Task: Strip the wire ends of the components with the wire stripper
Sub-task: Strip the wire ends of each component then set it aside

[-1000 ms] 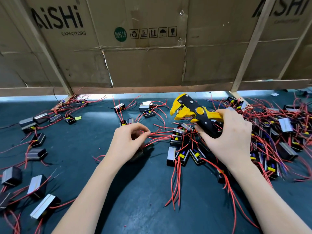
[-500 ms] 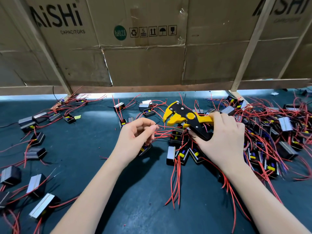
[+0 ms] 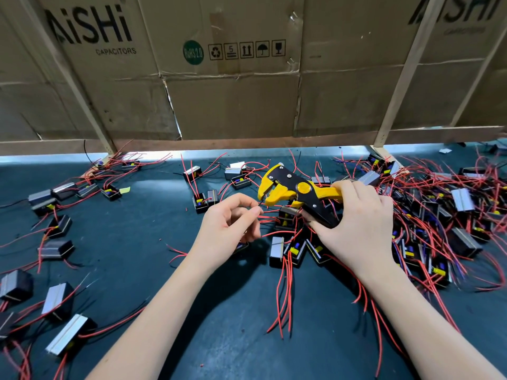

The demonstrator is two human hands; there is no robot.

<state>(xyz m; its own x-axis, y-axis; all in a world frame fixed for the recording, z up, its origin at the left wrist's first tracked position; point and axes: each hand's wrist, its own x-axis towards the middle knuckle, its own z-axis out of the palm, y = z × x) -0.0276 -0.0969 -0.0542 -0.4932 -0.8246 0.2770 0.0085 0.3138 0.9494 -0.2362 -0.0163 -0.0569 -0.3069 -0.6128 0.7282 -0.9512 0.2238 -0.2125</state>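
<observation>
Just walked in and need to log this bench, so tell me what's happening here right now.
A person is stripping wire ends on small boxed components. The right hand grips a yellow and black wire stripper, its head pointing left. The left hand pinches a thin wire and holds its tip at the stripper's mouth; whether the wire is clamped yet is unclear. A tangled pile of components with red wires lies to the right on the dark mat, and separate components are spread out to the left.

Wire stripper (image 3: 295,192) between components left (image 3: 59,298) and heaped components right (image 3: 463,200).
</observation>
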